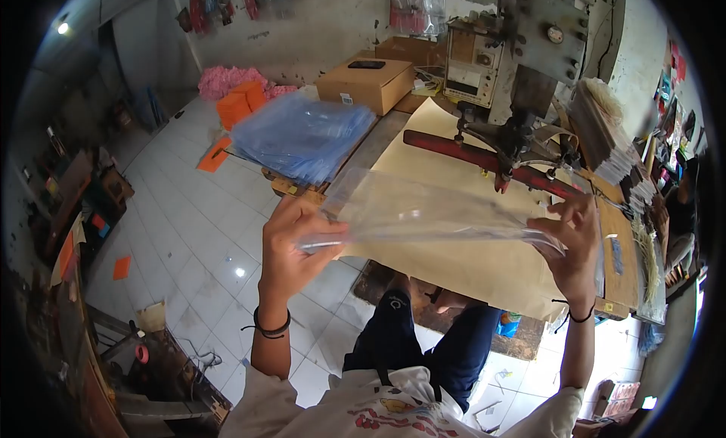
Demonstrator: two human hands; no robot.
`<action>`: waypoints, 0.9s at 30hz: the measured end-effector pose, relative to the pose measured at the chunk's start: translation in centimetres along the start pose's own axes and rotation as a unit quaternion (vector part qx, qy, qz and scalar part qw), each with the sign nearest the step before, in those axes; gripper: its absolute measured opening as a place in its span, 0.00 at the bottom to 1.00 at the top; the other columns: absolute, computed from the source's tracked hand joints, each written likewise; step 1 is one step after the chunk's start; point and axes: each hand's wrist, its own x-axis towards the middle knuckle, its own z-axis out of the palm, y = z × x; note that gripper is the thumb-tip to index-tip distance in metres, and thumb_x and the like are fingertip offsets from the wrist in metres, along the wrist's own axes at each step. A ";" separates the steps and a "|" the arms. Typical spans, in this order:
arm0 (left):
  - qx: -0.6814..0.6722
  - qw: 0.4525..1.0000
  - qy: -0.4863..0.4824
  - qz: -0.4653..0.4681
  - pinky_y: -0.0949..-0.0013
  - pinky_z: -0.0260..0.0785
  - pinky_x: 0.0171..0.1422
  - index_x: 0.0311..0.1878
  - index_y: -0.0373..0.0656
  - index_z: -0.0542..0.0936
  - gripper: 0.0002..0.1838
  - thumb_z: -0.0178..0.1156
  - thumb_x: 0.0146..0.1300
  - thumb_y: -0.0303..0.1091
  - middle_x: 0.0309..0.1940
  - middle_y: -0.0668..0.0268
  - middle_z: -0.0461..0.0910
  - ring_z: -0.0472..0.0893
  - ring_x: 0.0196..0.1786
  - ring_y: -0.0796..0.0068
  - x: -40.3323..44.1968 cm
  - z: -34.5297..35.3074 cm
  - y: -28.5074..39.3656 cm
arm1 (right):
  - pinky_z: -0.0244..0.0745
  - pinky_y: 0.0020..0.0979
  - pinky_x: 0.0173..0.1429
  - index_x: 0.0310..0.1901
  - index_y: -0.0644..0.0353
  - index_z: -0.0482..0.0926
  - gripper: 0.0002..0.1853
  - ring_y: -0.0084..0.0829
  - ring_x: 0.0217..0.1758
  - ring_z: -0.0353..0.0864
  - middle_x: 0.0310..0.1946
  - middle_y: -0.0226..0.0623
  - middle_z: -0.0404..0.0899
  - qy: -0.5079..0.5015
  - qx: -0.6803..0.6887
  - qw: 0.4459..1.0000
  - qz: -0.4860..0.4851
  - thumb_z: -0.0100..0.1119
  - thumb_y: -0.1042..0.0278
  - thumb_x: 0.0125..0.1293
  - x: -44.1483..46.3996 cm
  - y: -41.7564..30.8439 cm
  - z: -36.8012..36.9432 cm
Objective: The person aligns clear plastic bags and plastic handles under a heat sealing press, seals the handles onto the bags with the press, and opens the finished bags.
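A clear plastic sheet (423, 211) is stretched between my two hands above the tan paper (454, 275) on the worktable. My left hand (299, 241) pinches its left end, where the folded edge shows between thumb and fingers. At the right end, my right hand (563, 245) grips the sheet's curled edge. Beyond the sheet, a machine with a long red bar (469, 152) stands over the paper. Left of the paper lies a stack of bluish clear plastic sheets (302, 135).
Behind the stack sits a cardboard box (367, 82) with a black phone (367, 64) on it. Orange pieces (240, 104) and a pink heap (227, 82) are at the back left. Bundled plastic strips (605, 135) lie right of the machine.
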 end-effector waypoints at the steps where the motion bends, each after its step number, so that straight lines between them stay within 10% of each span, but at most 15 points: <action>1: 0.027 1.000 0.013 0.007 0.65 0.69 0.40 0.37 0.44 0.91 0.15 0.80 0.43 0.28 0.30 0.66 0.78 0.76 0.37 0.69 0.2 -0.4 0.4 | 0.80 0.37 0.45 0.45 0.58 0.88 0.22 0.38 0.38 0.82 0.37 0.40 0.80 0.033 0.004 0.999 -0.037 0.81 0.75 0.44 0.3 0.1 0.1; 9: -0.021 0.998 0.052 0.025 0.68 0.72 0.48 0.34 0.39 0.86 0.08 0.77 0.51 0.23 0.39 0.62 0.83 0.81 0.42 0.69 5.8 -0.1 -3.3 | 0.80 0.37 0.43 0.44 0.63 0.83 0.18 0.41 0.43 0.85 0.41 0.42 0.82 0.065 -0.021 0.995 -0.067 0.73 0.84 0.50 4.3 2.4 2.0; 18: 0.216 0.895 0.276 0.274 0.63 0.71 0.49 0.38 0.50 0.84 0.13 0.78 0.52 0.26 0.43 0.71 0.86 0.80 0.44 0.64 6.0 -0.8 -2.5 | 0.82 0.35 0.43 0.39 0.62 0.82 0.12 0.41 0.45 0.87 0.40 0.42 0.85 0.180 -0.002 0.967 -0.178 0.72 0.79 0.52 4.7 2.9 2.6; 22: 0.207 0.931 0.254 0.161 0.58 0.67 0.47 0.39 0.61 0.88 0.13 0.79 0.51 0.32 0.46 0.68 0.72 0.73 0.47 0.61 -7.1 4.2 -3.4 | 0.85 0.39 0.48 0.38 0.56 0.86 0.11 0.43 0.49 0.87 0.43 0.38 0.85 0.048 0.045 0.981 -0.182 0.72 0.75 0.50 -3.7 5.4 6.9; 27: -0.065 0.956 0.137 -0.251 0.63 0.68 0.55 0.42 0.48 0.89 0.15 0.67 0.53 0.17 0.48 0.61 0.69 0.73 0.50 0.62 -19.1 13.9 0.8 | 0.79 0.38 0.54 0.42 0.46 0.90 0.16 0.39 0.45 0.82 0.43 0.32 0.79 -0.094 0.027 0.994 0.038 0.68 0.74 0.50 -10.6 5.8 10.9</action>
